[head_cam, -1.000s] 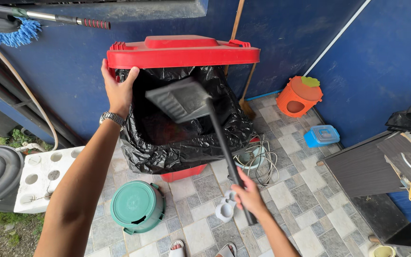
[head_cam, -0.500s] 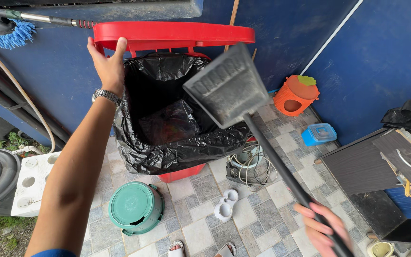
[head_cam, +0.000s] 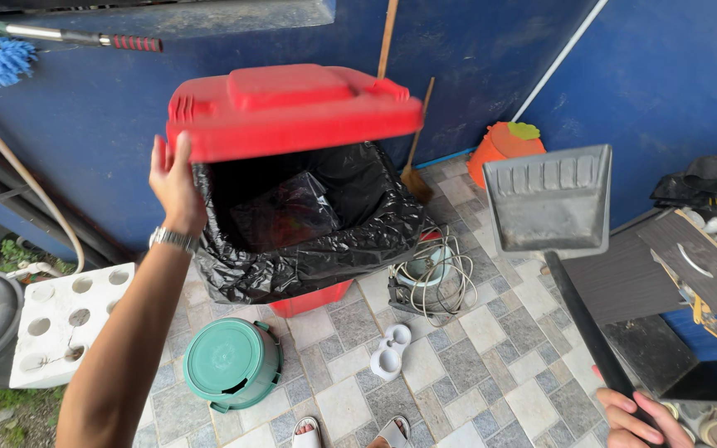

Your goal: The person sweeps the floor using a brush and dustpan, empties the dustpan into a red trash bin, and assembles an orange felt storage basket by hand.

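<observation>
Head view: left hand point(head_cam: 174, 184) grips the red bin lid point(head_cam: 292, 112), propped above the black-lined bin point(head_cam: 309, 249). Right hand point(head_cam: 636, 419), partly cropped, seems closed round the grey dustpan point(head_cam: 549, 199) handle. Lower the lid square; keep the pan level.

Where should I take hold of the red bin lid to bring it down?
Grip the lid at its front left corner, from the left side, where the left hand already holds its edge. The lid is tilted up over the black-lined bin, hinged at the wall side, so the front rim is the free part.
</observation>
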